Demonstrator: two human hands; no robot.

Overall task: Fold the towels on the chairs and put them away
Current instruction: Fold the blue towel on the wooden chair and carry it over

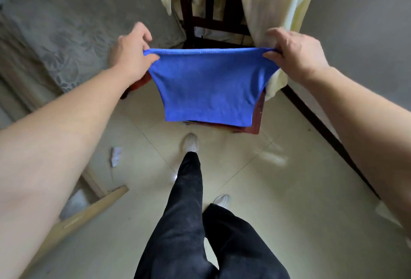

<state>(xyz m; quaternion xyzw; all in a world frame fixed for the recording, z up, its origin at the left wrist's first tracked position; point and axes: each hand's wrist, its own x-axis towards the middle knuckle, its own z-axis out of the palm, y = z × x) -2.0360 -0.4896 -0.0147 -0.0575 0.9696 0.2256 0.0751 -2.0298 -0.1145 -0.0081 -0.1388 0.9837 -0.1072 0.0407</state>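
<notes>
**A:** Where is the blue towel (209, 83) sitting right now?

**B:** It isn't sitting anywhere. It is hanging in the air in front of the chair (259, 121), hiding most of the seat, with its lower hem dangling near the seat's front edge. The left hand (131, 56) is pinching one top corner between thumb and fingers. The right hand (295, 56) is pinching the other, so the top edge is stretching taut between them.

**A:** What is threatening the fold?

**B:** Both pinches are catching only a little cloth, I judge, so a corner could be slipping free if the hands are swinging together fast. The hem may also be dragging across the seat's front edge and creasing unevenly. And the right hand is working just beside the pale yellow towel (271, 12) draping over the right corner of the chair back. Snagging that one could be sending it down to the floor (278, 189).
</notes>
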